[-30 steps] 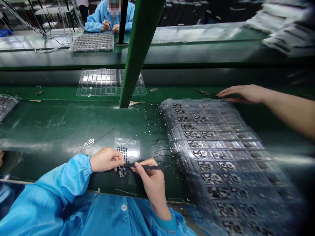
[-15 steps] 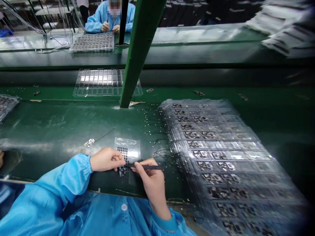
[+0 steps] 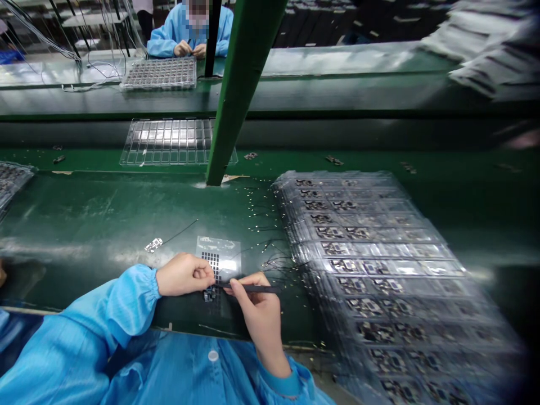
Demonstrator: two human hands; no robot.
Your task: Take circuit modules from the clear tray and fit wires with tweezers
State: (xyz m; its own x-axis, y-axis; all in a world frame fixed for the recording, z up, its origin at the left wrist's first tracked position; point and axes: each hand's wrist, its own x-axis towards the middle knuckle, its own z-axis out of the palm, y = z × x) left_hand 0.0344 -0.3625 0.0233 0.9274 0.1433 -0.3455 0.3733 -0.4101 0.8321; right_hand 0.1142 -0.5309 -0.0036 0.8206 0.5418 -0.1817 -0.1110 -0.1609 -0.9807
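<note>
My left hand (image 3: 184, 274) is curled in a pinch at the near edge of the green bench, its fingertips pressed on a small dark circuit part (image 3: 210, 293). My right hand (image 3: 257, 306) grips black tweezers (image 3: 248, 288) whose tip points left at that same part. Just behind the part lies a clear film sheet (image 3: 219, 256) carrying a grid of small black squares. Both sleeves are light blue.
A large stack of clear trays (image 3: 379, 270) filled with circuit parts sits to the right. A green slanted post (image 3: 236, 95) rises from the bench. An empty clear tray (image 3: 169, 140) rides the conveyor behind. A person in blue works at the far bench beside another tray (image 3: 159, 73).
Another person's arm that reached over the tray stack from the right has withdrawn. The empty tray and small scraps on the conveyor have drifted left. My hands have barely moved.
</note>
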